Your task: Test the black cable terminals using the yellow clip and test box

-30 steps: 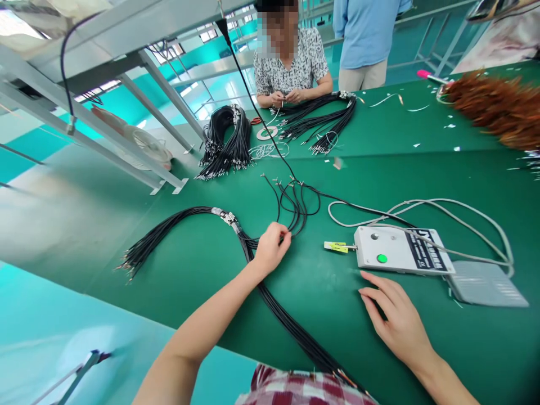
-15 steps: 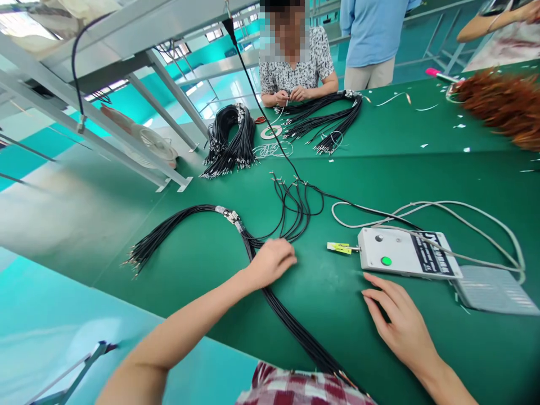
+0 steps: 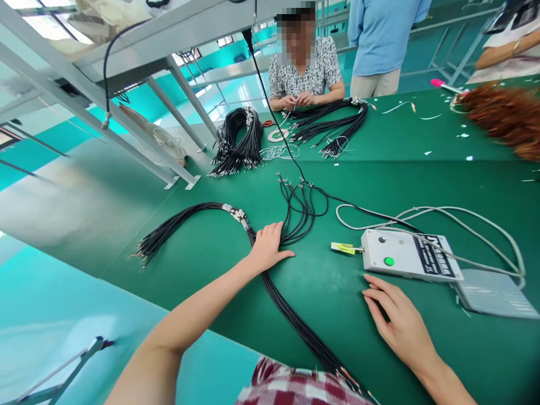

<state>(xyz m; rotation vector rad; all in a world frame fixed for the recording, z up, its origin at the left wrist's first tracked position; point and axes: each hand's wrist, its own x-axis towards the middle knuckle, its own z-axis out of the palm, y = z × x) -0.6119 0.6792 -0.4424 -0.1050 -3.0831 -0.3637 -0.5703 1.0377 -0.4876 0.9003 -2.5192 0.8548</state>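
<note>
My left hand (image 3: 268, 246) lies across a long bundle of black cables (image 3: 287, 306), its fingers stretched out and the thumb spread to the right. What its palm touches is hidden. Just beyond the fingertips, several loose cables (image 3: 300, 212) fan out from the bundle. White connectors (image 3: 238, 215) gather at the bend of the bundle, whose bare tips fan out at the left. My right hand (image 3: 394, 315) is open above the green table, holding nothing. Close above it sits a white control box (image 3: 411, 256) with a green button and a yellow-green clip (image 3: 343, 248) on its left end.
A grey foot pedal (image 3: 495, 292) lies right of the box, with a grey cord looping behind. Across the green table (image 3: 236, 304), a co-worker (image 3: 304, 73) handles something small beside more cable bundles (image 3: 238, 140). Brown feathers (image 3: 506, 118) lie at the far right. A metal frame (image 3: 139, 135) stands at left.
My left hand has uncurled from a closed shape, its fingers now stretched out over the cables. My right hand has barely moved. The view has shifted slightly.
</note>
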